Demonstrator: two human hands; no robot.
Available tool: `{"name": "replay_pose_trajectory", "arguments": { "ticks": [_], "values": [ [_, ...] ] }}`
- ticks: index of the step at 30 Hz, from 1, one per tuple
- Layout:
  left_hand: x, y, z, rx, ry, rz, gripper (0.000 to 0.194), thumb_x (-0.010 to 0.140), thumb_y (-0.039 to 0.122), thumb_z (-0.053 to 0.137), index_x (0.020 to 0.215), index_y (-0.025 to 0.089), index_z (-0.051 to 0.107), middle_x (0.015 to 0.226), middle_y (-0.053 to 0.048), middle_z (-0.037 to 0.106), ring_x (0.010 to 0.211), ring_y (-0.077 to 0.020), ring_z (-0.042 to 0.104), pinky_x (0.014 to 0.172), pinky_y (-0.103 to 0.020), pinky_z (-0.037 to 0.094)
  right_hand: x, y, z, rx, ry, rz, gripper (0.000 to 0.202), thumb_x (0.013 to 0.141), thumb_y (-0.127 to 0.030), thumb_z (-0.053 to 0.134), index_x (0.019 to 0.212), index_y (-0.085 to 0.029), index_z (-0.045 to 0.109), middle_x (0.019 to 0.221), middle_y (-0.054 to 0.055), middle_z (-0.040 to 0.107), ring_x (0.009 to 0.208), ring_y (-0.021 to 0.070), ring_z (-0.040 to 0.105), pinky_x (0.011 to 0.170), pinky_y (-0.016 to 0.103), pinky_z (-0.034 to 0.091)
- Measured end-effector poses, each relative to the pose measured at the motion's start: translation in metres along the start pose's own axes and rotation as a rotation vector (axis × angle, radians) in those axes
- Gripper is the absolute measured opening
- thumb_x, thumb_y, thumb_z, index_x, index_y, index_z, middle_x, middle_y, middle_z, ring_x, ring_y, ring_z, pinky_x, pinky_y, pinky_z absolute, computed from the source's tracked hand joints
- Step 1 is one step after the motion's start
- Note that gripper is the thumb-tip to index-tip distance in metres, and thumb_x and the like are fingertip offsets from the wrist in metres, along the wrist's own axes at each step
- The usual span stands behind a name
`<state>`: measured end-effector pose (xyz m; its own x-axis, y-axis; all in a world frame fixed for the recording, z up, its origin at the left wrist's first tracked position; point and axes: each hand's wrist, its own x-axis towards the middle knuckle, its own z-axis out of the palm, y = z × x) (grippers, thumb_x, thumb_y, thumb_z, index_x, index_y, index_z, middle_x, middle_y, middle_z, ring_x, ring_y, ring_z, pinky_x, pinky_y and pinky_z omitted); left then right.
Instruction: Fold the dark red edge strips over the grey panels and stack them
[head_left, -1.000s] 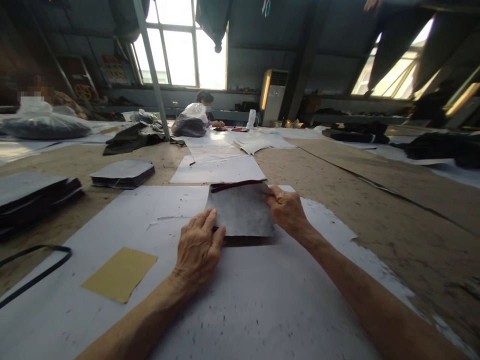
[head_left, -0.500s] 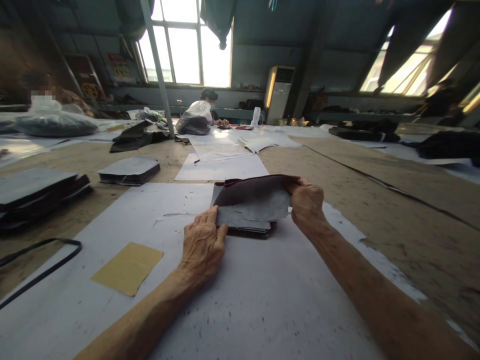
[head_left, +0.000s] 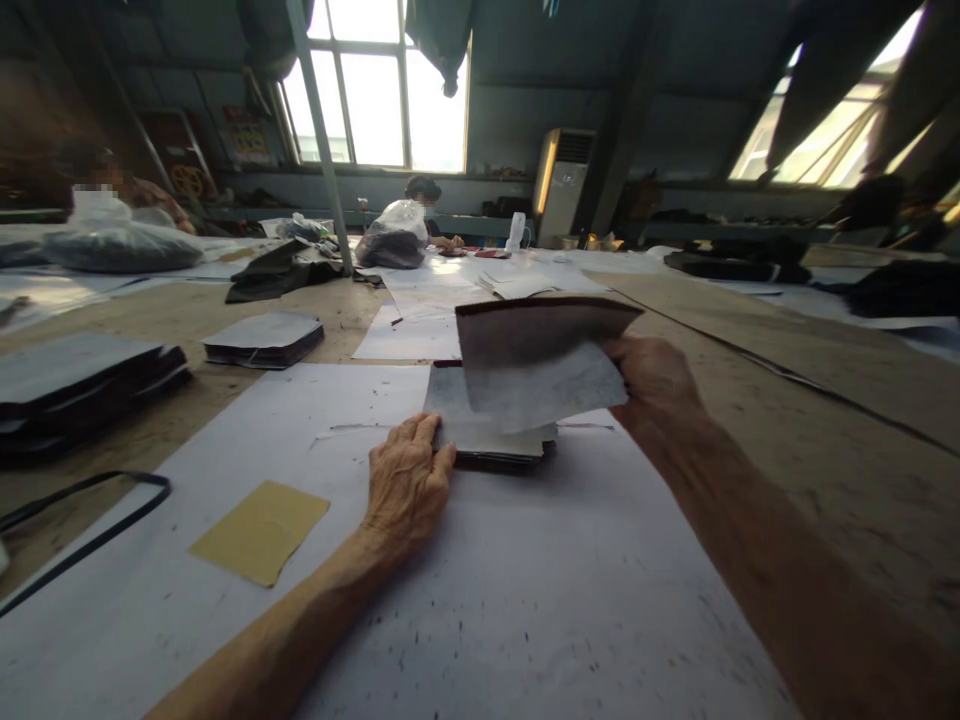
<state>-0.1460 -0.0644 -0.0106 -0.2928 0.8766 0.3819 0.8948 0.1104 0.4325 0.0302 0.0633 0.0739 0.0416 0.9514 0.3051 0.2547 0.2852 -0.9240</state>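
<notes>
My right hand (head_left: 656,380), closed and a little blurred, grips the right edge of a cut fabric piece (head_left: 540,360), dark brown with a pale grey face. This piece is lifted and tilted above a low stack of similar pieces (head_left: 499,440). My left hand (head_left: 407,468) lies flat on the white paper, fingertips touching the stack's left edge, its thumb at the near corner. Left of that hand, a yellow-brown square of card (head_left: 260,532) rests on the paper sheet (head_left: 480,610).
Two more stacks of grey-topped pieces, a small one (head_left: 262,338) and a larger one (head_left: 82,385), stand at left, near a black strap (head_left: 90,535). A metal pole (head_left: 321,140) rises from the table. Co-workers and filled plastic bags (head_left: 390,238) are farther back.
My right hand has moved up and to the right, raising the fabric piece off the stack. The left hand has stayed at the stack's left edge. The view has shifted slightly.
</notes>
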Motion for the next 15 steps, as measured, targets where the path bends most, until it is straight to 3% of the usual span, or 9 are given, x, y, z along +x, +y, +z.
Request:
{"name": "replay_pose_trajectory", "arguments": {
  "ticks": [5,11,15],
  "values": [
    [0.0,-0.001,-0.002,-0.037,-0.002,0.004,0.026,0.084,0.02,0.04,0.106,0.017,0.054,0.116,-0.009,0.056,0.109,-0.0245,0.049,0.09,-0.043,0.038,-0.015,0.036,0.034,-0.159,-0.108,0.13,0.023,0.087,-0.033,0.052,0.097,-0.012,0.057,0.09,0.002,0.059,0.073,0.0128,0.058,0.062,0.028,0.05],
    [0.001,-0.005,0.001,-0.088,0.026,-0.004,0.032,0.083,0.02,0.041,0.114,0.015,0.051,0.122,-0.009,0.052,0.113,-0.0229,0.047,0.096,-0.041,0.036,-0.02,0.05,0.033,-0.384,-0.109,0.136,0.022,0.085,-0.033,0.054,0.09,-0.012,0.058,0.09,0.002,0.058,0.079,0.0158,0.057,0.069,0.031,0.049],
    [0.001,-0.005,0.001,-0.102,0.03,-0.012,0.031,0.083,0.021,0.041,0.112,0.016,0.052,0.123,-0.009,0.052,0.111,-0.0238,0.048,0.096,-0.042,0.036,-0.011,0.061,0.033,-0.38,-0.167,0.126,0.022,0.085,-0.033,0.053,0.092,-0.012,0.058,0.089,0.002,0.059,0.077,0.0146,0.058,0.066,0.03,0.049]
  ]
}}
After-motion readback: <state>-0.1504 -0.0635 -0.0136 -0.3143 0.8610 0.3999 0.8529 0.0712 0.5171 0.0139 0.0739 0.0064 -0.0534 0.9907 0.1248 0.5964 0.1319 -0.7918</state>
